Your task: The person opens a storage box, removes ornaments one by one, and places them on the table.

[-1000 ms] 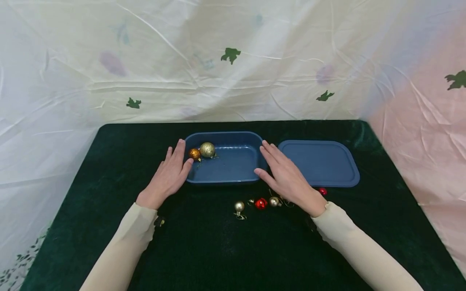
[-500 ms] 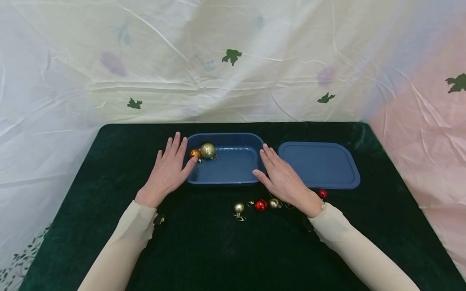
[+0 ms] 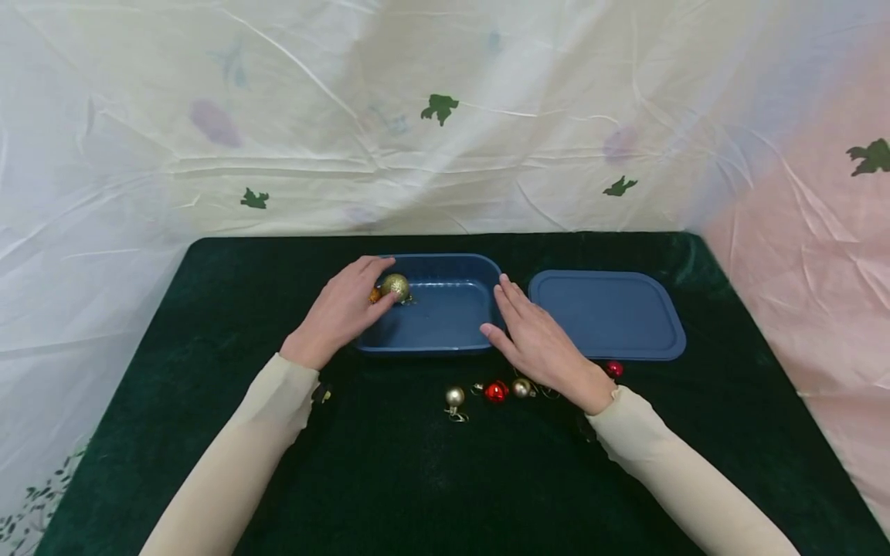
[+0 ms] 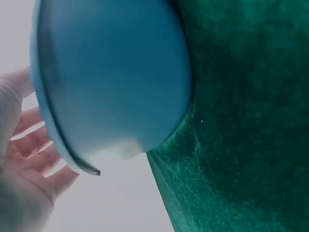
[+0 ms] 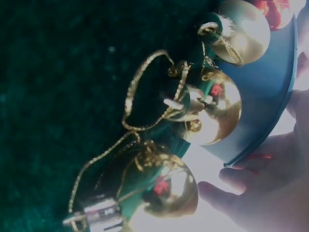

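A blue rectangular box (image 3: pixel 445 320) lies near the far side of the table. Inside its left end are a glittery gold bauble (image 3: pixel 395 286) and a small orange bauble (image 3: pixel 375 296), partly hidden. My left hand (image 3: pixel 338 307) reaches over that end, fingers slightly bent and thumb beside the gold bauble; whether it touches is unclear. In the left wrist view, the left fingers (image 4: pixel 36 141) show beyond the box rim. My right hand (image 3: pixel 545 340) lies with straight fingers along the box's right end. Below it are a red bauble (image 3: pixel 497 391) and a pale gold bauble (image 3: pixel 521 388).
A blue lid (image 3: pixel 608 313) lies flat right of the box. Another small pale bauble (image 3: pixel 455 397) with a gold loop sits in front, and a dark red bauble (image 3: pixel 614 369) by the lid's near edge. Green cloth (image 3: pixel 417 486) covers the table; a pale curtain (image 3: pixel 320 177) hangs behind.
My left hand has moved right, from beside the box's left end to over the baubles inside. My right hand has hardly moved.
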Demonstrator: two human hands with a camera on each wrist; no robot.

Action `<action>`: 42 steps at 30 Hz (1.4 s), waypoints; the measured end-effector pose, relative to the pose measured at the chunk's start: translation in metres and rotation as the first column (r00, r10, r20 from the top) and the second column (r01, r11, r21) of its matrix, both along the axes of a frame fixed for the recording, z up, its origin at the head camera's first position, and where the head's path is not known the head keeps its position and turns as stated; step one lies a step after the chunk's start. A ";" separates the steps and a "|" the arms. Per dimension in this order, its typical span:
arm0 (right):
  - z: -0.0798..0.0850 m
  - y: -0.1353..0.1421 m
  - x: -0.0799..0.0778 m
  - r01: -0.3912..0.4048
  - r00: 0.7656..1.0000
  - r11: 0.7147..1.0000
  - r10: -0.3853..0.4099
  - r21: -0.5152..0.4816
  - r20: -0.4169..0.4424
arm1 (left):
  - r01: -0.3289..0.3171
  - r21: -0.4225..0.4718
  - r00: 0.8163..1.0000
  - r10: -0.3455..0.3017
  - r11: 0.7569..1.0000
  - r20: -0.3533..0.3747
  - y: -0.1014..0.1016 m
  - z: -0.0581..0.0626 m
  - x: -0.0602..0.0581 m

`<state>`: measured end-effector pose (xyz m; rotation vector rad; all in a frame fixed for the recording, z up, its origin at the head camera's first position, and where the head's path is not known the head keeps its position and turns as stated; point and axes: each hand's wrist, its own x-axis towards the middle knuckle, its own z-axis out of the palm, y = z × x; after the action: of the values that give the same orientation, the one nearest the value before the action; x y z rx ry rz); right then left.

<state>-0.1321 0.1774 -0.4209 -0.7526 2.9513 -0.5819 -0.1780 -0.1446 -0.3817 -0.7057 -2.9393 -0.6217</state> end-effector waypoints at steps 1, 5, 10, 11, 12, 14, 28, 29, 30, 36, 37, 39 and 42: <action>0.000 0.000 0.000 -0.001 1.000 1.000 0.001 0.001 0.002 | 0.008 -0.010 1.000 -0.007 1.000 0.007 0.001 -0.001 -0.003; 0.000 0.000 0.000 0.000 1.000 1.000 0.000 0.007 0.003 | 0.033 -0.037 0.999 -0.031 0.999 0.035 0.003 -0.004 -0.012; 0.000 -0.001 -0.001 0.007 1.000 1.000 -0.007 0.012 0.007 | 0.061 -0.049 0.997 -0.058 0.997 0.056 0.005 -0.008 -0.021; 0.000 -0.001 -0.001 0.007 1.000 1.000 -0.007 0.011 0.008 | 0.063 -0.051 0.996 -0.059 0.997 0.060 0.005 -0.009 -0.022; 0.000 -0.001 -0.001 0.006 1.000 1.000 -0.006 0.012 0.008 | 0.065 -0.052 0.996 -0.061 0.997 0.066 0.006 -0.009 -0.023; 0.000 -0.001 0.000 0.003 1.000 1.000 -0.003 0.011 0.005 | 0.062 -0.055 0.995 -0.058 0.997 0.077 0.006 -0.010 -0.025; 0.002 -0.001 0.000 -0.005 1.000 1.000 0.005 0.000 0.002 | 0.072 -0.077 0.992 -0.063 0.994 0.109 0.006 -0.013 -0.031; 0.001 -0.002 0.000 -0.005 1.000 1.000 0.005 0.001 0.004 | 0.074 -0.072 0.992 -0.066 0.995 0.106 0.006 -0.013 -0.031; 0.001 -0.002 -0.001 -0.004 1.000 1.000 0.004 0.001 0.005 | 0.075 -0.067 0.992 -0.068 0.995 0.103 0.005 -0.013 -0.030; 0.000 0.000 -0.001 -0.001 1.000 1.000 0.001 0.000 0.012 | 0.068 -0.013 0.996 -0.067 0.998 0.057 0.005 -0.008 -0.019; 0.000 0.000 -0.001 -0.001 1.000 1.000 0.001 -0.001 0.012 | 0.066 -0.002 0.997 -0.066 0.998 0.048 0.005 -0.007 -0.016; 0.000 0.000 -0.001 -0.001 1.000 1.000 0.001 0.000 0.008 | 0.066 0.019 0.997 -0.066 0.998 0.029 0.006 -0.004 -0.011; 0.000 0.001 -0.002 -0.001 1.000 1.000 0.001 0.003 0.000 | 0.064 0.052 0.998 -0.064 0.997 0.006 0.007 0.001 -0.003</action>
<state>-0.1341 0.1789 -0.4207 -0.7541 2.9514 -0.5765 -0.1810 -0.1374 -0.3804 -0.7967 -2.9058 -0.7049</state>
